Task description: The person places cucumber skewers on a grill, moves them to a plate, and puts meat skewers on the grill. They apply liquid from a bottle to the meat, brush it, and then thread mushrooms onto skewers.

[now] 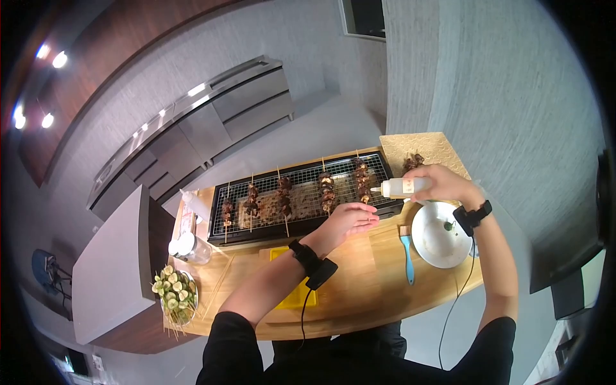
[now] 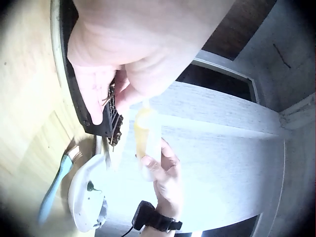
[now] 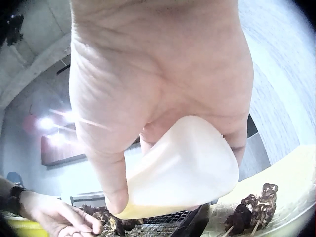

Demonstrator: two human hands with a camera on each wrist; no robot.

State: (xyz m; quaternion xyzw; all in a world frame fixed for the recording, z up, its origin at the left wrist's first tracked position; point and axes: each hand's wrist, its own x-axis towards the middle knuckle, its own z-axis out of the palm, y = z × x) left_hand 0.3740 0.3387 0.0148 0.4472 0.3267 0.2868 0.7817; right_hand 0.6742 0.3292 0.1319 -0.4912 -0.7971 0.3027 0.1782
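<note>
Right hand (image 1: 443,183), curled round one translucent white plastic squeeze bottle (image 1: 404,187), nozzle near the rightmost browned skewer (image 1: 362,178) of five on the black rectangular wire-topped grill (image 1: 256,234); left hand (image 1: 351,221), fingers extended, no hold visible, beside its front edge. Progress, as judged: browning well along, saucing under way; sliced green vegetable skewers (image 1: 174,289), ungrilled, off the rack

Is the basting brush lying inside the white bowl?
No, the basting brush lies on the wooden table, beside the white bowl.
</note>
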